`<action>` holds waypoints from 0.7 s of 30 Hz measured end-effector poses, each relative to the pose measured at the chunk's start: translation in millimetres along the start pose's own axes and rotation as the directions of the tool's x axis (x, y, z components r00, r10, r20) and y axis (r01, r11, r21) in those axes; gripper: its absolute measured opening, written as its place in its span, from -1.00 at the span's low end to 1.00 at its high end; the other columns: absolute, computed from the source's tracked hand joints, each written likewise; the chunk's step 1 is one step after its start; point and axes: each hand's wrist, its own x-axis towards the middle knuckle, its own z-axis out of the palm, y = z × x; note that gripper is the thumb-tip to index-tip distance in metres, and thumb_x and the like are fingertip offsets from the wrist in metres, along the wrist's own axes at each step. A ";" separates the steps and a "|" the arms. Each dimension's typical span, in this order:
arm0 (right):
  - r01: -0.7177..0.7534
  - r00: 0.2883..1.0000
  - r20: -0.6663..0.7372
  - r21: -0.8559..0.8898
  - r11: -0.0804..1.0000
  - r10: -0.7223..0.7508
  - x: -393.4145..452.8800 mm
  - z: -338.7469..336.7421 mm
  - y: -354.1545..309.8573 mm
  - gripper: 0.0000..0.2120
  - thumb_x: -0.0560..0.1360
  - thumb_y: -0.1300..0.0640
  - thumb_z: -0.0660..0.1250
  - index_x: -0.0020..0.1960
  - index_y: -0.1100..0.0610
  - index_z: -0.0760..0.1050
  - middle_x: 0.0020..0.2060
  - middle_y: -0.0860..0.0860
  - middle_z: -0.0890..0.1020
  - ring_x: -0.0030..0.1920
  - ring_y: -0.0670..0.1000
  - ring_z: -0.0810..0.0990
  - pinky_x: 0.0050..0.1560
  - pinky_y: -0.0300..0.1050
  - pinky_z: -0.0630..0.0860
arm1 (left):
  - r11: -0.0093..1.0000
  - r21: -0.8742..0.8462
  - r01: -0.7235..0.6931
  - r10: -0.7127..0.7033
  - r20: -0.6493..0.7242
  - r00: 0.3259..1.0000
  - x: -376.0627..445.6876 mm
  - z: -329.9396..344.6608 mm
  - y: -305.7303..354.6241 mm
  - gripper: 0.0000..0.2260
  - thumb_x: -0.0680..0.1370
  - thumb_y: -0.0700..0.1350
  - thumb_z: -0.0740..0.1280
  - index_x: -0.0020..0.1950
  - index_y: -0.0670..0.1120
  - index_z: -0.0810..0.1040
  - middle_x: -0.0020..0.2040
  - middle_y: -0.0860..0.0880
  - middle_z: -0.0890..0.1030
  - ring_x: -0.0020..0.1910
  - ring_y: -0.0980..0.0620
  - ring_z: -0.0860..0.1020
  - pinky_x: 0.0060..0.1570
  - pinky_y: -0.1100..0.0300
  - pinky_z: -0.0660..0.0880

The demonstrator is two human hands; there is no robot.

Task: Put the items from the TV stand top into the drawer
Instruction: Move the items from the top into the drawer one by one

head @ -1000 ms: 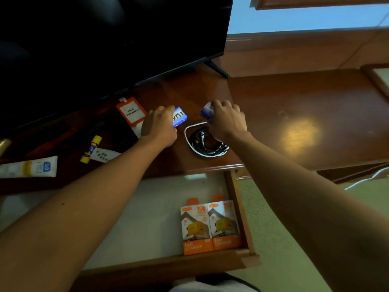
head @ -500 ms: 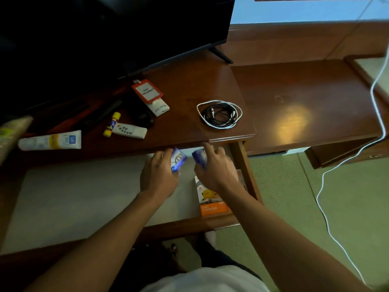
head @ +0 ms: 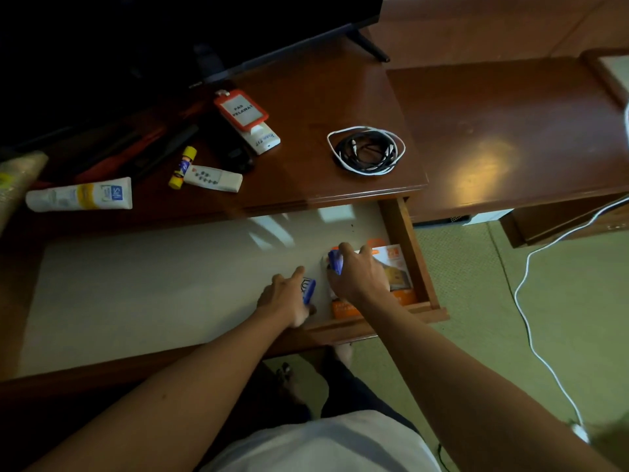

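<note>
Dim room, green carpet (head: 561, 301), glossy wooden side table (head: 510, 131)

Both my forearms reach forward and down, bare, converging toward the middle. My left hand (head: 287, 299) lies palm-down, fingers curled round a small blue box (head: 308, 290) pinched at its right edge. My right hand (head: 357, 275) sits just beside it — slightly further forward, knuckles up — fingers closed on another blue box (head: 335, 262) at its left side.

Home or hotel bedroom where I stand: polished wooden TV stand (head: 306, 107) with flat-screen television (head: 170, 35), open drawer (head: 153, 284), green carpet (head: 561, 318), toiletry tube (head: 80, 198), remote (head: 212, 178), coiled cables (head: 367, 150).
</note>
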 end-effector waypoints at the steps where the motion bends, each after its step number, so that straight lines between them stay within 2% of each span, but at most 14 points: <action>1: -0.004 1.000 -0.005 -0.004 1.000 0.004 1.2 -0.3 1.0 -0.43 0.53 -0.11 0.38 0.45 -0.02 0.28 0.35 0.19 0.38 0.21 0.29 0.54 -0.01 0.08 0.62 | 1.000 0.008 -0.001 0.001 0.018 1.000 2.6 -0.2 1.1 -0.14 0.45 0.20 0.48 0.60 0.13 0.07 0.41 -0.18 0.32 0.30 -0.24 0.47 0.20 -0.04 0.49; 4: 0.000 1.000 -0.013 -0.005 1.000 0.000 5.8 -3.5 2.4 -0.43 0.53 -0.12 0.39 0.44 0.02 0.29 0.30 0.19 0.40 0.13 0.27 0.57 -0.05 0.05 0.58 | 1.000 -0.016 -0.006 0.006 0.042 0.999 8.6 -0.1 2.2 -0.24 0.42 0.25 0.48 0.51 0.06 0.27 0.32 -0.18 0.39 0.22 -0.23 0.50 0.16 -0.01 0.51; 6: 0.005 1.000 0.000 0.009 1.000 -0.005 8.8 -6.1 2.4 -0.46 0.53 -0.12 0.39 0.41 0.04 0.32 0.24 0.18 0.43 0.08 0.24 0.58 -0.06 0.04 0.57 | 0.998 -0.049 -0.030 0.031 0.030 0.999 13.4 1.1 2.2 -0.45 0.44 0.23 0.45 0.33 0.03 0.43 0.23 -0.18 0.48 0.13 -0.20 0.54 0.06 0.04 0.51; 8: 0.002 1.000 0.018 0.024 1.000 -0.003 12.1 -8.3 3.0 -0.49 0.52 -0.12 0.40 0.36 0.05 0.35 0.20 0.18 0.45 0.06 0.21 0.58 -0.04 0.04 0.59 | 0.995 -0.079 -0.068 0.069 0.016 0.997 16.9 1.1 2.0 -0.70 0.52 0.12 0.36 0.15 -0.02 0.50 0.18 -0.17 0.57 0.09 -0.17 0.55 -0.02 0.09 0.48; 9: -0.002 1.000 0.027 0.029 1.000 0.001 13.0 -9.3 3.4 -0.50 0.52 -0.12 0.41 0.35 0.06 0.36 0.19 0.17 0.46 0.06 0.20 0.58 -0.04 0.04 0.59 | 0.992 -0.098 -0.078 0.080 0.013 0.997 17.8 1.0 1.1 -0.76 0.55 0.06 0.32 0.12 -0.05 0.53 0.17 -0.16 0.60 0.11 -0.17 0.55 -0.01 0.10 0.48; 12: -0.005 0.999 0.039 0.029 1.000 0.004 15.8 -11.6 3.5 -0.53 0.52 -0.13 0.39 0.31 0.08 0.39 0.16 0.18 0.48 0.06 0.21 0.58 -0.03 0.06 0.58 | 0.982 -0.165 -0.088 0.090 0.005 0.996 17.4 0.5 -1.1 -0.77 0.58 -0.06 0.26 0.14 -0.11 0.61 0.17 -0.16 0.64 0.14 -0.19 0.57 0.08 0.09 0.52; 15: 0.004 0.999 0.031 0.049 0.999 -0.006 18.1 -13.9 0.3 -0.57 0.54 -0.08 0.39 0.30 0.10 0.42 0.16 0.19 0.50 0.05 0.23 0.59 -0.03 0.07 0.59 | 0.974 -0.202 -0.105 0.111 0.017 0.994 14.9 0.1 1.8 -0.81 0.54 -0.13 0.25 0.01 -0.13 0.64 0.06 -0.17 0.66 0.07 -0.22 0.59 -0.02 0.10 0.50; 19: 0.055 0.998 0.019 0.086 0.995 -0.056 25.7 -20.1 -12.8 -0.57 0.53 -0.04 0.39 0.31 0.12 0.42 0.17 0.20 0.49 0.06 0.26 0.59 -0.07 0.04 0.55 | 0.947 -0.321 -0.025 0.053 0.081 0.995 14.6 -2.0 3.7 -0.80 0.51 -0.09 0.27 0.04 -0.07 0.66 0.05 -0.12 0.69 0.03 -0.15 0.63 0.02 0.08 0.59; 21: 0.079 0.996 0.029 0.083 0.993 -0.082 31.4 -22.4 -21.5 -0.57 0.52 -0.04 0.39 0.31 0.12 0.42 0.16 0.21 0.50 0.06 0.28 0.59 -0.07 0.04 0.53 | 0.911 -0.413 0.011 0.039 0.113 0.993 14.4 -1.3 1.9 -0.75 0.47 -0.15 0.26 0.06 -0.02 0.66 -0.01 -0.12 0.71 -0.03 -0.13 0.67 -0.05 0.10 0.62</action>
